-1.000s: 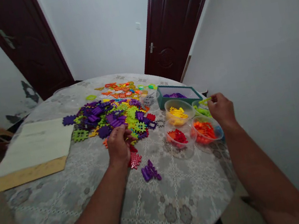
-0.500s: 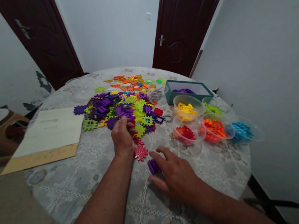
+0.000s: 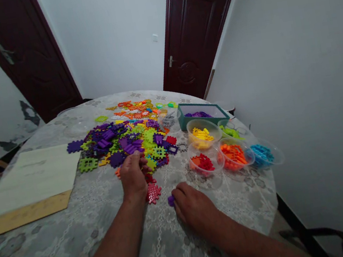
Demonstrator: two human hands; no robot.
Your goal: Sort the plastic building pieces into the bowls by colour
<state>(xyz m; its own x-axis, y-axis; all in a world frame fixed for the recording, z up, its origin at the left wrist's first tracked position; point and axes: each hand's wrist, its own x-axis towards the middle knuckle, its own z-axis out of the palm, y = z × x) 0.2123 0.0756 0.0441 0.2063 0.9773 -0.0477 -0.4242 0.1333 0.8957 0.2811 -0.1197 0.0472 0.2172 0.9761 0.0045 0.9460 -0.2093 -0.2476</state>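
Right hand [image 3: 193, 206] pinches a purple piece [image 3: 171, 201], apparently gathering. Left hand [image 3: 133, 174] half-curls at the pile [image 3: 107, 140]; contents indeterminable. Lifting likely requires firm closure.

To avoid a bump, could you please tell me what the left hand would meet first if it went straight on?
The left hand would likely meet the purple pieces just ahead, though any gap is hard to judge.

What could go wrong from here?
The right hand partly hides a purple piece, so a loose grip could go unnoticed. The left hand, at the near edge of the pile, might scatter it. The bowl of red pieces sits close to the bowl of orange pieces, so bumping one could jostle the other.
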